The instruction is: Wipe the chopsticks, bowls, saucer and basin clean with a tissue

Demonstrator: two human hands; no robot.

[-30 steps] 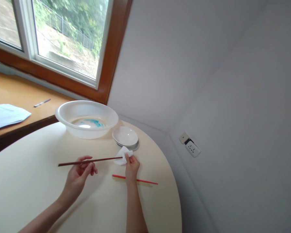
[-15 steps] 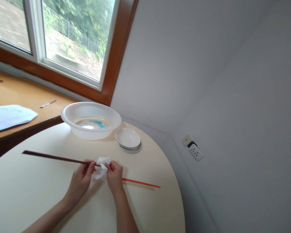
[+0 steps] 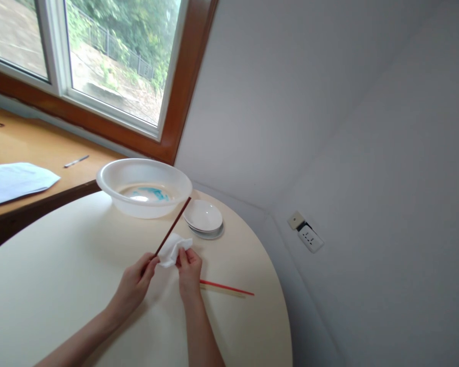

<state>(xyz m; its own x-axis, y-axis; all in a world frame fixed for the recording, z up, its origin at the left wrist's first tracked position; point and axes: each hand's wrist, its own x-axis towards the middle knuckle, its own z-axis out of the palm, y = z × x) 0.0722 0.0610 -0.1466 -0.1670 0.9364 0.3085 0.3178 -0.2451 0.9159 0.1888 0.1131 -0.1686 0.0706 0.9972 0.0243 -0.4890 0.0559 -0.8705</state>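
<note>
Pale walls [image 3: 260, 102] meet in a corner behind a round cream table [image 3: 69, 270], beside a window [image 3: 115, 61] with a brown wooden frame. Along the window runs a wooden desk [image 3: 34, 137] bearing a sheet of paper [image 3: 15, 181] and a pen [image 3: 76, 161]. Left hand [image 3: 135, 283]: fingers closed around the lower end of a dark brown chopstick [image 3: 172, 228], which is held above the table and slants up and to the right, its far tip appearing between the basin and the plates. Right hand [image 3: 188, 267]: thumb and fingers pinch a crumpled white tissue [image 3: 172, 250], spread just beside the left fingertips; whether the tissue touches the chopstick cannot be told. Red chopstick [image 3: 227, 287]: lies on the table to the right of the right wrist, partly hidden behind it. Farther back stand a translucent basin [image 3: 137, 208] with a blue patch at its bottom and, near its right side, stacked white plates [image 3: 202, 215]. A socket [image 3: 310, 238] is mounted on the right wall.
</note>
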